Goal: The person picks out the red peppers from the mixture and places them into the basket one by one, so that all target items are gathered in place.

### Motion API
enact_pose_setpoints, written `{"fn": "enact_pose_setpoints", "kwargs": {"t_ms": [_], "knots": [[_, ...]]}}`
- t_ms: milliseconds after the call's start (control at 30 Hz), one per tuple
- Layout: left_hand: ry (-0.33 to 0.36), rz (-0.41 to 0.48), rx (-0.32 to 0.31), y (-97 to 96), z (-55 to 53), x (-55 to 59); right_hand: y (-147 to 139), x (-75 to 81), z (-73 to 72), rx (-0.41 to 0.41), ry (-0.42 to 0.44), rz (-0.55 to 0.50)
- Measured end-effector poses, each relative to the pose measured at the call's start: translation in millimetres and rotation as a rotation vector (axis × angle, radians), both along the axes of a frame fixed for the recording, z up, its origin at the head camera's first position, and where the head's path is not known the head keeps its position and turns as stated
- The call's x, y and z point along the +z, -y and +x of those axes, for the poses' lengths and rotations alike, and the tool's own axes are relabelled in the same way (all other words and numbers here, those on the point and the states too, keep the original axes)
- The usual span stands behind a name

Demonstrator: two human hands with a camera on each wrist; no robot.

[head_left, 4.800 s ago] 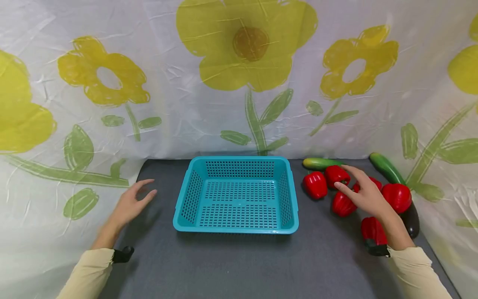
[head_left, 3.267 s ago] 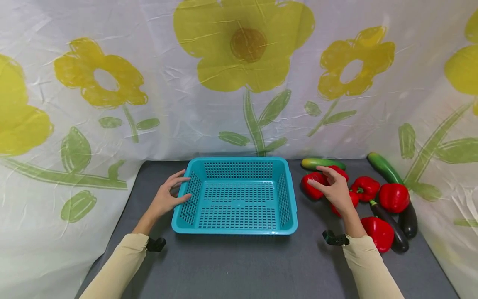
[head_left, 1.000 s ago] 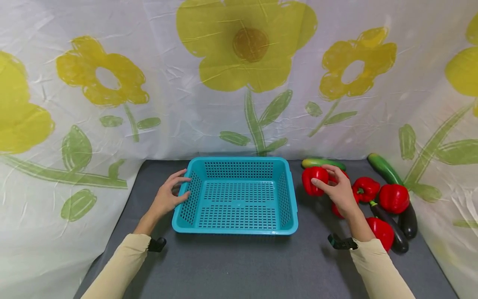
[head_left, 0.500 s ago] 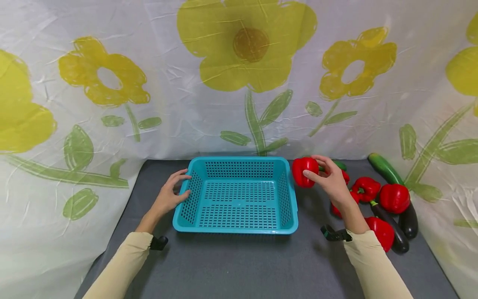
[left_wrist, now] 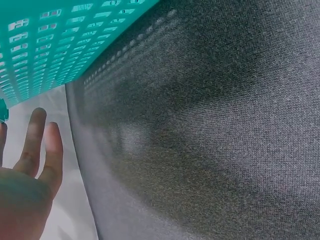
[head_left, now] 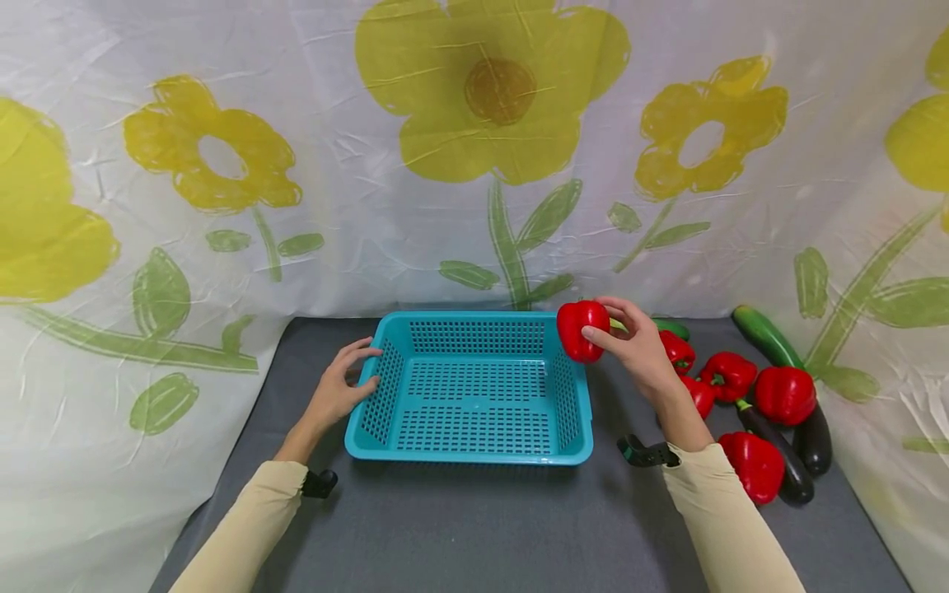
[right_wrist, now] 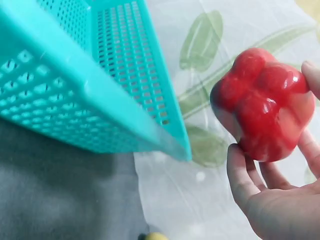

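In my right hand (head_left: 636,339) I hold a red bell pepper (head_left: 582,331), thumb on the near side and fingers behind. It hangs over the right rear corner of the turquoise plastic basket (head_left: 469,458). The right wrist view shows the pepper's lobed end (right_wrist: 267,102) raised beside the basket wall (right_wrist: 145,75), fingers under it. At the basket's left rim, my left hand (head_left: 334,395) rests with thumb and fingers spread apart, fingertips right at the edge. Two of its fingers (left_wrist: 34,142) extend below the slotted wall in the left wrist view.
Several red bell peppers (head_left: 786,395) lie at the right on the dark grey cloth (head_left: 460,527). Among them are two eggplants (head_left: 778,457) and a green cucumber (head_left: 767,336). Another cucumber (head_left: 670,328) lies behind my right hand. A flowered curtain (head_left: 334,165) rises behind the table.
My left hand came to the basket's left rim and stays there. My right hand gripped the leftmost pepper, lifted it and carried it left to over the basket's corner.
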State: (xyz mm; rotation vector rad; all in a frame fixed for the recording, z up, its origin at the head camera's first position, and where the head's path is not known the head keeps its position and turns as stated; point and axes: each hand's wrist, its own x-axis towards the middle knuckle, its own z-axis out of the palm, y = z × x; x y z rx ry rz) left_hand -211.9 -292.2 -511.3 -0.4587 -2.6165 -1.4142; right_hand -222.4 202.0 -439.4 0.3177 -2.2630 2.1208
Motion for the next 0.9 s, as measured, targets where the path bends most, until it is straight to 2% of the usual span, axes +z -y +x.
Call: {"fn": "enact_pose_setpoints", "kwargs": {"t_ms": [367,667,900], "knots": [[-0.002,-0.012,0.011,-0.7,0.4,0.7,23.0,11.0,-7.6,0.065,0.007,-0.053],[-0.091,-0.010,-0.050,0.9,-0.6,-0.2,38.5,10.0,-11.8,0.113,0.032,-0.103],[-0.080,0.027,-0.062,1.2,-2.1,-2.5,51.2,9.4,-14.2,0.158,0.074,-0.115]]}}
